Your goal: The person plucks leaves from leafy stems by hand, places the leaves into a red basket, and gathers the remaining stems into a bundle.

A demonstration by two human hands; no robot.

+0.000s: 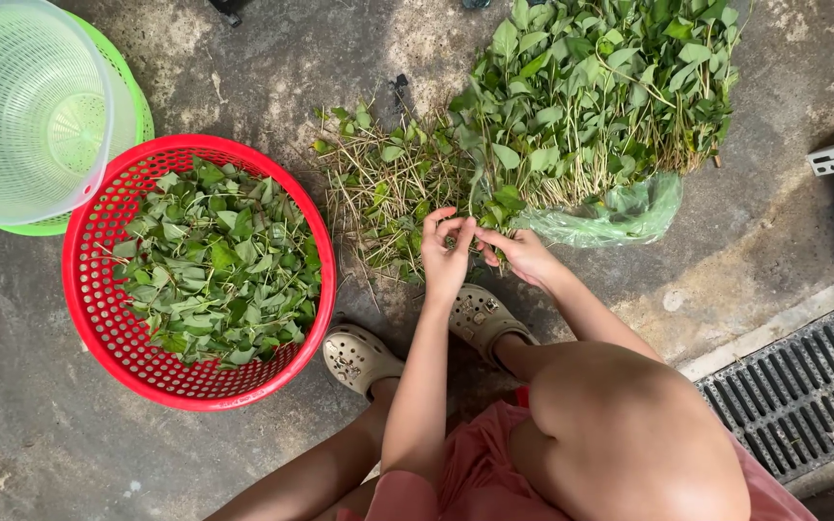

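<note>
Head view: at frame centre we saw the left hand (pixel 444 253) and right hand (pixel 523 255) meeting over a leafy stem (pixel 490 205), fingers of both pinched closed on it, just below the heap of stripped stalks (pixel 383 188) on the concrete floor (pixel 629 289). The uncut bundle of greens (pixel 596 87) lay upper right on a clear plastic bag (pixel 629 212). The red basket (pixel 89 289) of picked leaves sat left of centre, well apart from the hands; a white colander (pixel 21 106) nested in a green one stood upper left. We judged plucked leaves could drop among the stalks, since the basket was a reach away. The stem could snap under a hard pinch. Leaves could slide off the bag onto the dirty floor.
</note>
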